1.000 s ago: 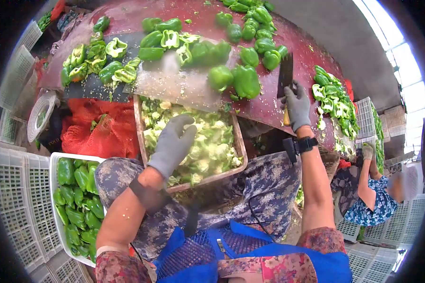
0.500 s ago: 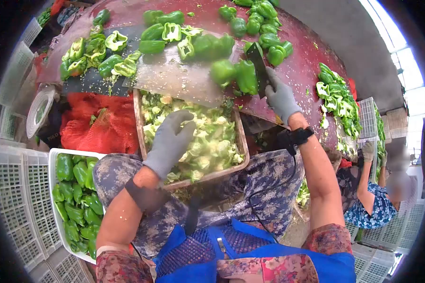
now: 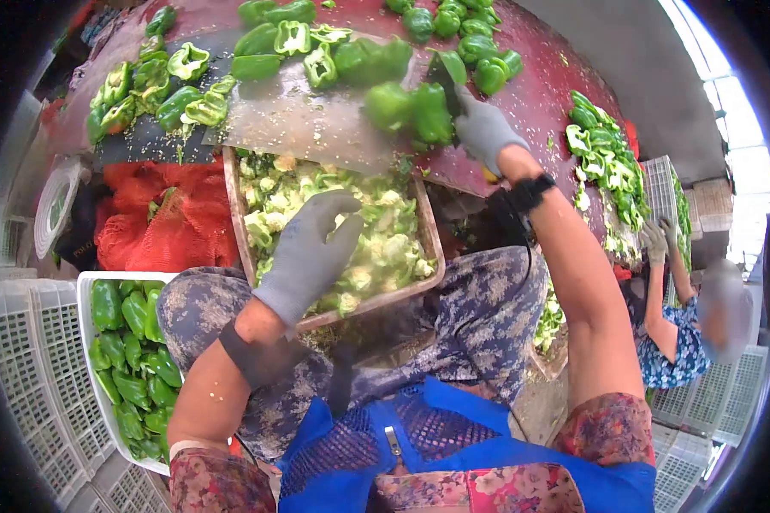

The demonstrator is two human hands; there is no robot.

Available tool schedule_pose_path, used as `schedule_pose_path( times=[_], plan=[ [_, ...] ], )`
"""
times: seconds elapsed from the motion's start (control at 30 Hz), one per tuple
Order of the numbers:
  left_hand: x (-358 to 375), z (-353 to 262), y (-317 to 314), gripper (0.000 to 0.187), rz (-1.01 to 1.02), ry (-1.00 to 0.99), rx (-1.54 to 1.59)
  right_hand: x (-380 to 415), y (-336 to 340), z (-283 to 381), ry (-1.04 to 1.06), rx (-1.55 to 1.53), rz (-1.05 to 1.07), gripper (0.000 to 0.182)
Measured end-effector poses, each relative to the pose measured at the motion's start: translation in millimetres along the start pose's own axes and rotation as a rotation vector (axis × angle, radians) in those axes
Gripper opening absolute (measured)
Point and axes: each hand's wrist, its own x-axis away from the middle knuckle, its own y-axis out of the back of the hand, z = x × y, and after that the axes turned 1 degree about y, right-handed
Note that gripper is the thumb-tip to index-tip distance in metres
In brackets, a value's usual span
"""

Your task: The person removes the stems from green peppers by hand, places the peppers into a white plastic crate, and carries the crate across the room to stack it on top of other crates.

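My left hand (image 3: 310, 250), in a grey glove, hovers above a crate (image 3: 432, 224) of pale green pepper cores (image 3: 385, 248). Its fingers curve with a gap to the thumb, and nothing shows between them. At the table's near edge my right hand (image 3: 489, 134), gloved too, grips a knife (image 3: 444, 84) with a broad dark blade. Beside that blade lies a whole green pepper (image 3: 431, 115), with a blurred green pepper (image 3: 388, 106) to its left. Cut pepper halves (image 3: 320, 65) rest farther back on a pale sheet (image 3: 304, 120).
More peppers (image 3: 477, 49) line the red table (image 3: 539, 94), and a pile of cut peppers (image 3: 605, 147) sits at its right. A white basket of peppers (image 3: 84, 329) stands left, below a red mesh sack (image 3: 167, 227). At right, a co-worker (image 3: 676, 342) reaches toward a crate.
The whole view has shifted slightly. My right hand has moved a little forward with the knife, whose blade now sits close behind the pepper. My left hand stays over the crate.
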Motion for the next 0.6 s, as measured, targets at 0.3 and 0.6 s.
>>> schedule_pose_path(
  times=[0.3,0.6],
  plan=[
    [24,4,-3,0.025,0.008,0.037,0.060,-40,-54,-5,0.055,0.227,-0.072,0.054],
    [30,14,23,0.025,-0.019,0.176,0.093,-31,-54,2,-0.140,0.161,0.041,0.075]
  ],
)
